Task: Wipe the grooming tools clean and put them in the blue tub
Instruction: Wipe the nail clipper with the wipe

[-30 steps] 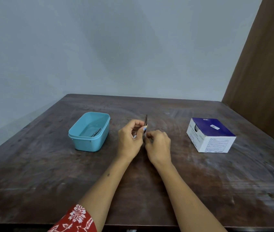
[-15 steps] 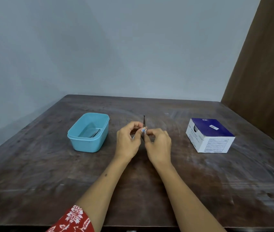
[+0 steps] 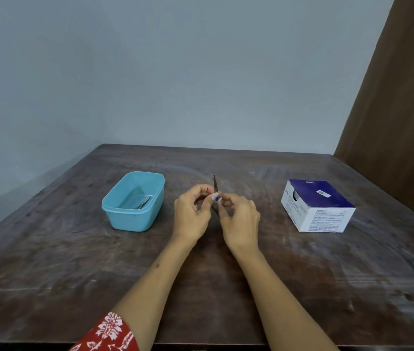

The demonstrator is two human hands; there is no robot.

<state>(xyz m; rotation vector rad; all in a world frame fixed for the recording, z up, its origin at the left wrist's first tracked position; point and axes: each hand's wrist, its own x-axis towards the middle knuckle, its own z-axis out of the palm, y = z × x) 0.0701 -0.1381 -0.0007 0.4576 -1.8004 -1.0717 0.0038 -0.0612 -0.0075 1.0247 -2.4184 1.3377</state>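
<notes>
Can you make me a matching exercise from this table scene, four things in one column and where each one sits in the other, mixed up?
Things:
1. blue tub
2. purple and white box
3. thin metal tool
4. red patterned sleeve

Places:
A. right side of the table
B. bottom edge, on the left arm
C. left side of the table
D. between both hands, mid-table

Pairs: 1-C, 2-A, 3-D, 4-B

One camera sits on the person's head, looking forward and down over the table [image 3: 226, 287], close above both arms.
</notes>
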